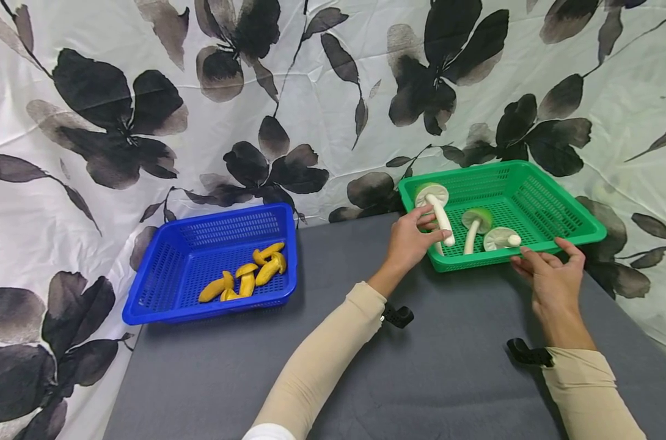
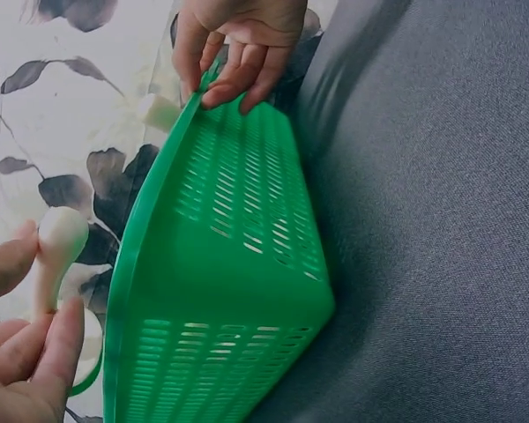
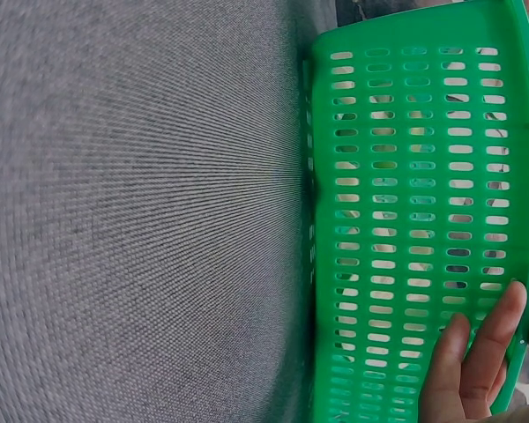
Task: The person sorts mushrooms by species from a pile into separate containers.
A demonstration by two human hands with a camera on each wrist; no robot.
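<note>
Sleeved forearms reach across the grey table (image 1: 212,379). Left hand (image 1: 409,239) pinches the stem of a white mushroom (image 1: 436,211) between thumb and curled fingers, just inside the near-left corner of the green basket (image 1: 580,235). Right hand (image 1: 553,278) rests on the basket's near wall, fingers (image 3: 476,366) straight and flat against the mesh, thumb over the rim, holding nothing. Two more mushrooms (image 1: 484,229) lie in the basket between the hands. Blue basket (image 1: 162,287) with yellow pieces (image 1: 247,278) sits well apart at left.
</note>
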